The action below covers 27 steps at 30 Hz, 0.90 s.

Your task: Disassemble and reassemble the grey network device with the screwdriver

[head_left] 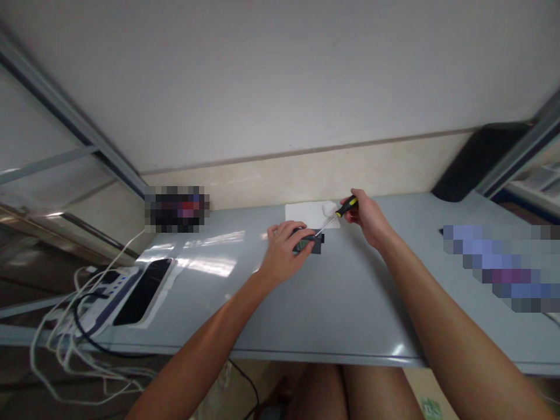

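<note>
My right hand (365, 217) is closed around the black and yellow handle of a screwdriver (327, 224), whose metal shaft slants down to the left. Its tip meets a small dark rectangular device (315, 247) lying on the grey table (336, 303). With thumb and fingers, my left hand (286, 248) grips that device from the left and covers part of it. Just behind, a white sheet (301, 214) lies flat, and a small white crumpled piece (329, 209) sits on its right side.
On the left are a phone (144, 294), a power strip (107, 303) and tangled white cables (65, 350). A blurred-out dark object (175, 210) stands at the back left. A black cylinder (476, 160) leans at the back right, with a pixelated item (499, 265) before it.
</note>
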Each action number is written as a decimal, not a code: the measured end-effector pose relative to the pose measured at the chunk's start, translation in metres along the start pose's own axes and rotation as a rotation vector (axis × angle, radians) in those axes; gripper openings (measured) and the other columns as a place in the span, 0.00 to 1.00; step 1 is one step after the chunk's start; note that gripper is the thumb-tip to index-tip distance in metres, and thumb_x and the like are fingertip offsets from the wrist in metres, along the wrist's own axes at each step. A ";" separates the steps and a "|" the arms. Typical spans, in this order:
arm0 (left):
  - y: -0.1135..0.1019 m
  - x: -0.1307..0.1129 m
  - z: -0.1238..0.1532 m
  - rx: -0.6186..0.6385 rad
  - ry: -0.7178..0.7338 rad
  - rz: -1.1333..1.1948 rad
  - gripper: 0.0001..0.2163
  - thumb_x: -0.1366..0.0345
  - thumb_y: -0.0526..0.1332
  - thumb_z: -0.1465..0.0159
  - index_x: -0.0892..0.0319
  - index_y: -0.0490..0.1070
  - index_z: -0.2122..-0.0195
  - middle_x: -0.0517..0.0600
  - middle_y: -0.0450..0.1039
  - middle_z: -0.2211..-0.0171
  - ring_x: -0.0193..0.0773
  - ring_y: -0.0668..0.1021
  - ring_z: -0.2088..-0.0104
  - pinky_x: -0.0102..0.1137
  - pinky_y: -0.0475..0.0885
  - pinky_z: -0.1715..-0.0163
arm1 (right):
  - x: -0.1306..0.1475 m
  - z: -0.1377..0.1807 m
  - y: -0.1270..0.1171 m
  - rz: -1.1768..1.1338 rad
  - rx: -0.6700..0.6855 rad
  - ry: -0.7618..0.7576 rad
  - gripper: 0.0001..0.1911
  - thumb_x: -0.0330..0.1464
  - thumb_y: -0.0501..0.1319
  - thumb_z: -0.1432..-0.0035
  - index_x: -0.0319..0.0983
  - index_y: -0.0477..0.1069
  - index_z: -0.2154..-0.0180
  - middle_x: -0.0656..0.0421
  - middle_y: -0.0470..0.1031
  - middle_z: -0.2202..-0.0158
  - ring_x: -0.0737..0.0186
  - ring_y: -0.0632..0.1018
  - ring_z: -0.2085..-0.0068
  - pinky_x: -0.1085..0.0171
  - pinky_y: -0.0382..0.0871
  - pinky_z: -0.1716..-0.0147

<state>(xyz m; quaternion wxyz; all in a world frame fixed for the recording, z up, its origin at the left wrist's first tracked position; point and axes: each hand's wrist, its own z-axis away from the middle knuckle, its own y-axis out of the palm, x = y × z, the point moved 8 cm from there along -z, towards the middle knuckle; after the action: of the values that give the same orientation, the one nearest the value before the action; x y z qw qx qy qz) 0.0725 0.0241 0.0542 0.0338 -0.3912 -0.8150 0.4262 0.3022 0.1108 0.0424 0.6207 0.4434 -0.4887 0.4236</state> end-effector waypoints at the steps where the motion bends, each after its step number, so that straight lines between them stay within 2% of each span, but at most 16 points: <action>1: 0.000 0.000 0.000 -0.007 0.005 0.000 0.08 0.59 0.63 0.23 0.49 0.79 0.47 0.52 0.81 0.44 0.47 0.79 0.40 0.47 0.61 0.38 | 0.000 0.000 0.000 0.003 -0.002 0.003 0.22 0.41 0.56 0.27 0.38 0.76 0.70 0.60 0.70 0.82 0.66 0.68 0.81 0.67 0.61 0.79; 13: -0.004 -0.005 0.000 -0.054 0.079 -0.022 0.07 0.60 0.63 0.23 0.50 0.78 0.47 0.50 0.82 0.46 0.45 0.80 0.42 0.46 0.62 0.40 | 0.006 0.005 -0.001 0.022 -0.010 0.007 0.22 0.39 0.54 0.26 0.37 0.75 0.71 0.60 0.69 0.82 0.66 0.66 0.80 0.66 0.59 0.78; 27: -0.003 -0.005 0.000 -0.008 0.061 -0.028 0.11 0.59 0.60 0.21 0.49 0.77 0.41 0.52 0.82 0.43 0.46 0.80 0.41 0.46 0.61 0.39 | 0.001 -0.001 -0.002 0.045 0.018 -0.016 0.21 0.41 0.55 0.28 0.37 0.76 0.70 0.61 0.68 0.83 0.66 0.66 0.80 0.66 0.59 0.78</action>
<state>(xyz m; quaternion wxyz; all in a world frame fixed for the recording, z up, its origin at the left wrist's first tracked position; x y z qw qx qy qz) 0.0744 0.0196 0.0580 0.0629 -0.3926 -0.8207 0.4103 0.3049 0.1117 0.0430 0.6030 0.4412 -0.4998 0.4381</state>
